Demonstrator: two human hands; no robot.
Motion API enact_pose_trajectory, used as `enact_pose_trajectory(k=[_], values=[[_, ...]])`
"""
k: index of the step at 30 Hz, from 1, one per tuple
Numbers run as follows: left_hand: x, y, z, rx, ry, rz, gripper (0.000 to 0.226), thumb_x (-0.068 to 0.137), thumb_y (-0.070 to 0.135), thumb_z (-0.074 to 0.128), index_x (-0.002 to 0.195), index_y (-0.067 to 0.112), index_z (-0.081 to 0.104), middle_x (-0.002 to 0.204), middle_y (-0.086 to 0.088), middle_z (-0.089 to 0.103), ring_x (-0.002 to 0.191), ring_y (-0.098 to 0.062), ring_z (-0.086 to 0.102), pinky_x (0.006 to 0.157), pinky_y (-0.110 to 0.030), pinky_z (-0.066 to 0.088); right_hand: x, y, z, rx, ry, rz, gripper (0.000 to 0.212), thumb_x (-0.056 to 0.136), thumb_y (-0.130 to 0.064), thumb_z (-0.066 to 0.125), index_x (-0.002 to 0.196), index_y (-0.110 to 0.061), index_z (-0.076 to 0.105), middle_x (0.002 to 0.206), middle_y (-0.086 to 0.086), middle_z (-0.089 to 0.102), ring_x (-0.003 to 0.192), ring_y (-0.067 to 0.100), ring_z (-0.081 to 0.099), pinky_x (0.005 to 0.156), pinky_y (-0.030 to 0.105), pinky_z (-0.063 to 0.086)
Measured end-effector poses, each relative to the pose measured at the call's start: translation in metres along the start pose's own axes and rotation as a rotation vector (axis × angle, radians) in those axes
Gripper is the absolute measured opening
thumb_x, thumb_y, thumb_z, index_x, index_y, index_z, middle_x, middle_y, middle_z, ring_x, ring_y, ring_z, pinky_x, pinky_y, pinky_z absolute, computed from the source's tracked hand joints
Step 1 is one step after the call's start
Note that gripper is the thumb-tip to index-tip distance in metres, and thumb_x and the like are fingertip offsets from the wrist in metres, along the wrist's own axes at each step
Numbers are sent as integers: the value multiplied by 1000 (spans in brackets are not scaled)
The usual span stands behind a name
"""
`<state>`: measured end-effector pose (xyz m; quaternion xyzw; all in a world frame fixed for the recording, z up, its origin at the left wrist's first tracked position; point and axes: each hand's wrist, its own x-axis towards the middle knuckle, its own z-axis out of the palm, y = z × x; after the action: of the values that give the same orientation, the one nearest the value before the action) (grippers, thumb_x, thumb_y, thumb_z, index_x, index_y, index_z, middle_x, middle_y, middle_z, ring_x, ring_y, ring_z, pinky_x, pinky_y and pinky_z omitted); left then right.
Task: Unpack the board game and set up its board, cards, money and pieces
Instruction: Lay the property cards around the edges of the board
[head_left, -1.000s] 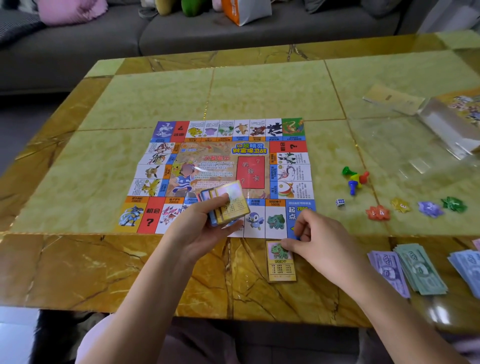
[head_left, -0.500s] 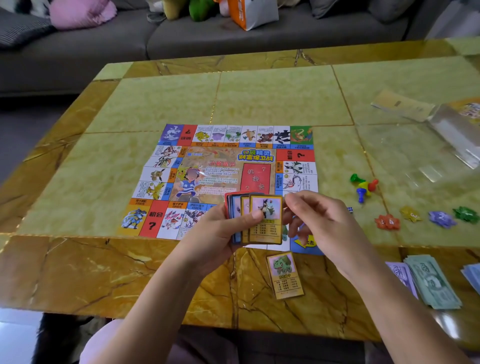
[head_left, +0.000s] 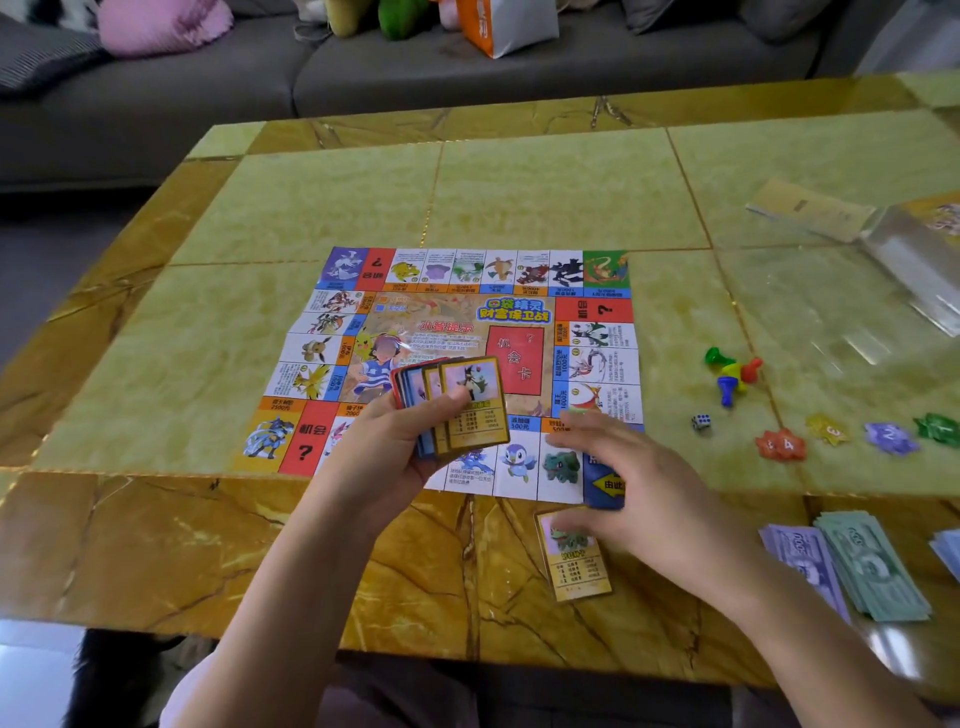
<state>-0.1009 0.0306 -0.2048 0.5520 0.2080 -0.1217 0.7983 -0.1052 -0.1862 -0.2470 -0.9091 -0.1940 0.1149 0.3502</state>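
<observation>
- A yellow-green marble-patterned table (head_left: 545, 197) stands before a grey sofa (head_left: 363, 78).
- The game board (head_left: 447, 312) lies unfolded flat at the table's middle.
- The left hand (head_left: 395, 441) grips a fanned stack of cards (head_left: 467, 405) above the board's near edge, thumb on top.
- The right hand (head_left: 639, 493), blurred, is spread with fingers outstretched over the board's near right corner, holding nothing.
- A single card (head_left: 576, 566) lies face up on the table just below that hand; contact cannot be told.
- To the right are coloured pawns (head_left: 732, 371), a die (head_left: 701, 421), and money stacks (head_left: 867, 566) at the near edge.
</observation>
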Motion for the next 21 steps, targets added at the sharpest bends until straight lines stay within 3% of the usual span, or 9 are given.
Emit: enact_pose_trajectory(k=[2, 4, 8, 10, 14, 21], values=[[1, -1, 0, -2, 1, 1, 17, 81, 9, 62, 97, 6, 62, 84, -11, 74, 76, -21, 72, 71, -32, 60, 0, 4, 3, -19, -25, -46, 70, 69, -47, 76, 131, -47, 44, 136, -41, 17, 134, -16, 9, 104, 1, 4], [1, -2, 0, 1, -1, 1, 26, 74, 12, 64, 99, 6, 62, 85, -11, 74, 76, -21, 72, 71, -32, 60, -1, 7, 7, -22, 3, -103, 64, 72, -45, 75, 125, -53, 41, 138, -44, 12, 135, -15, 3, 106, 6, 2], [2, -1, -1, -21, 10, 1, 26, 75, 11, 63, 100, 4, 62, 86, -12, 73, 76, -22, 72, 69, -30, 60, -11, 14, 11, -25, 74, -280, 35, 74, -49, 71, 109, -44, 65, 133, -32, 43, 131, -10, 24, 103, 11, 21], [2, 0, -2, -26, 16, 7, 31, 73, 13, 64, 102, 3, 62, 88, -13, 73, 78, -23, 72, 70, -30, 60, -16, 18, 12, -61, 61, -323, 33, 76, -55, 63, 104, -39, 70, 128, -25, 50, 126, -4, 31, 99, 15, 27], [3, -1, -2, -11, 28, 9, 31, 77, 12, 63, 108, 3, 61, 95, -14, 72, 83, -24, 71, 73, -32, 60, -18, 24, 15, -54, 49, -318, 34, 77, -58, 58, 101, -39, 73, 129, -16, 51, 123, 8, 35, 100, 32, 37], [2, -1, -1, -12, 44, 1, 27, 82, 8, 62, 108, 3, 60, 92, -14, 72, 81, -24, 72, 72, -33, 60, -18, 23, 26, -190, 161, -362, 35, 79, -57, 53, 95, -34, 76, 130, -6, 57, 124, 23, 41, 91, 48, 47]])
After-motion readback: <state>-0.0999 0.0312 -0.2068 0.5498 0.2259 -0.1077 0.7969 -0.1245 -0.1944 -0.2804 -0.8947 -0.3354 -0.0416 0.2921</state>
